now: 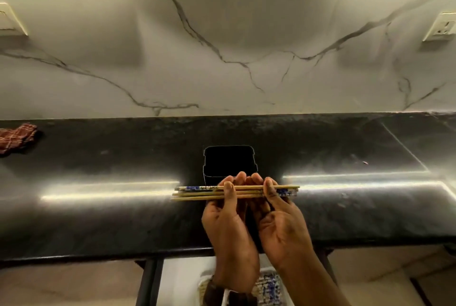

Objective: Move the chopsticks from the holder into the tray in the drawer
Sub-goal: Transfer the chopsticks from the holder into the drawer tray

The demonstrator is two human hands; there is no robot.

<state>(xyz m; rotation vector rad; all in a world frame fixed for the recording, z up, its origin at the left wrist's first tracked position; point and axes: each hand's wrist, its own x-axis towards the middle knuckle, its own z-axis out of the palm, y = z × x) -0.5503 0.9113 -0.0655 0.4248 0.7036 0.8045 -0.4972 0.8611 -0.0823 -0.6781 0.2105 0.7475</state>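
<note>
The chopsticks (pixel 246 192) are a bundle of bamboo sticks, some with blue-and-white patterned ends, lying level and running left to right in the air above the near part of the tabletop (pixel 98 207). Both hands grasp them near the middle: the left hand (pixel 227 226) and the right hand (pixel 281 221) sit side by side, thumbs pressed on the near side and fingers curled behind.

Just beyond the hands stands the black holder (pixel 229 162). Nothing sticks up out of it, though its inside is too dark to be sure it is bare. So the lifting-out looks done for this bundle.

What is left is the carry toward the person and down into the open drawer (pixel 177 278) below the tabletop's near edge. There, partly hidden by the wrists, the white tray (pixel 270 270) shows blue-patterned and pale pieces that seem to be chopsticks already laid in.

The tabletop edge lies between the bundle and the drawer, and the long sticks must clear it and line up with the tray.

A red checked cloth (pixel 17 137) lies well apart at the far left.
</note>
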